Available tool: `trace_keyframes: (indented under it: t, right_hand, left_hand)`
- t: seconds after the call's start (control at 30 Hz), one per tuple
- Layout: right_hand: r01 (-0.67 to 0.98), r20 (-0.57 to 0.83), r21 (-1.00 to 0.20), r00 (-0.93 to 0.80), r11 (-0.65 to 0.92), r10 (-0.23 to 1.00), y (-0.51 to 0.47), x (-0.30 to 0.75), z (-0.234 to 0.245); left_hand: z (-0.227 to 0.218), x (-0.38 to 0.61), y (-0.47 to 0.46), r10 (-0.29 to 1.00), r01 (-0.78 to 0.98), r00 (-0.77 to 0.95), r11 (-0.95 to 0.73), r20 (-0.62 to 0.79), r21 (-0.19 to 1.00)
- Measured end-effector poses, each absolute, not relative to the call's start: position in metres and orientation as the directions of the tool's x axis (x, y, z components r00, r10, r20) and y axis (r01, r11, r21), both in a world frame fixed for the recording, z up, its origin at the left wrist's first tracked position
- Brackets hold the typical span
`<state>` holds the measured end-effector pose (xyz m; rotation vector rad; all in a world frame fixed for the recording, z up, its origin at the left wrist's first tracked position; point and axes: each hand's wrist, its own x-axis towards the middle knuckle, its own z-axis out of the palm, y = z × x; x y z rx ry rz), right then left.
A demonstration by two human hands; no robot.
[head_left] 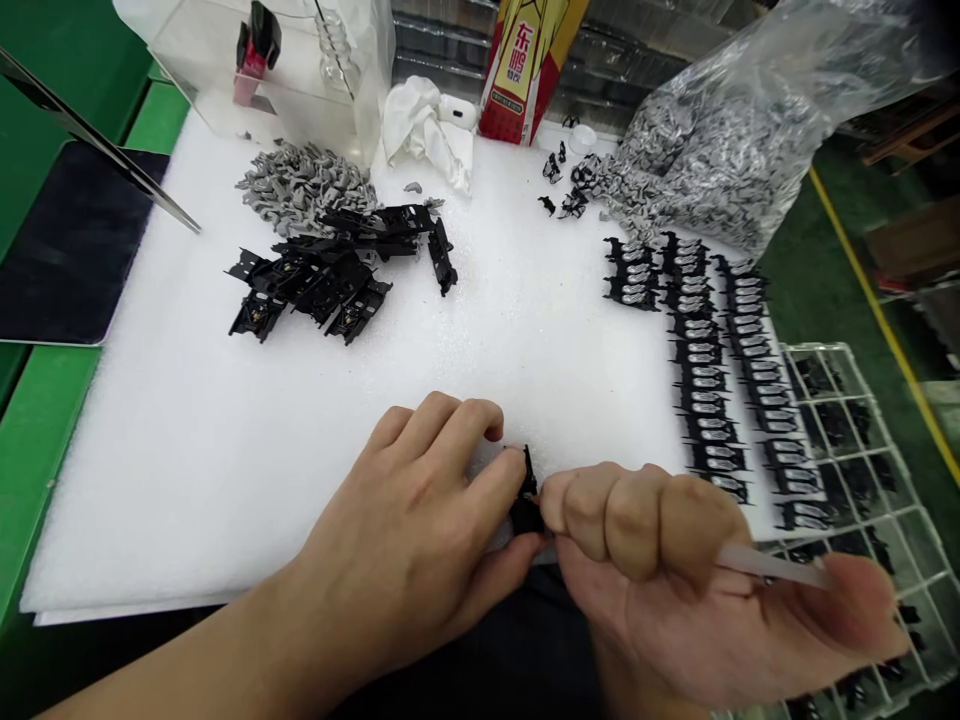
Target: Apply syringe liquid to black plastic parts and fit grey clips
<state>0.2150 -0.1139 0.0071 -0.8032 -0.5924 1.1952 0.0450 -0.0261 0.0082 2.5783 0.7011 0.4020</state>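
My left hand (420, 510) pinches a small black part (527, 518) between thumb and index finger near the front edge of the white foam sheet (300, 450). Fingers largely cover the part. Wrapped in my right hand (660, 560) is a thin translucent white stick (772, 566), its rear end showing by the thumb. Those right fingertips meet the black part, so the stick's front end is hidden. Farther back lie a heap of black parts (307, 285) and a pile of grey pieces (307, 185).
Rows of black parts with grey pieces (705, 380) line the right side. Behind them slumps a clear plastic bag (697, 140) of grey pieces. A red-and-yellow box (525, 75), crumpled tissue (427, 135) and clear bin (217, 90) stand at the back. A white wire basket (847, 390) sits right.
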Motion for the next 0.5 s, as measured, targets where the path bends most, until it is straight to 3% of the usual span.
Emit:
trace_keyframes:
  t: [0.5]
  right_hand:
    - [-0.565,-0.062,-0.823,0.17,0.046,0.984,-0.112,0.214,0.018]
  left_hand:
    - [0.009,0.044,-0.023,0.527,0.397,0.838,-0.77,0.146,0.5]
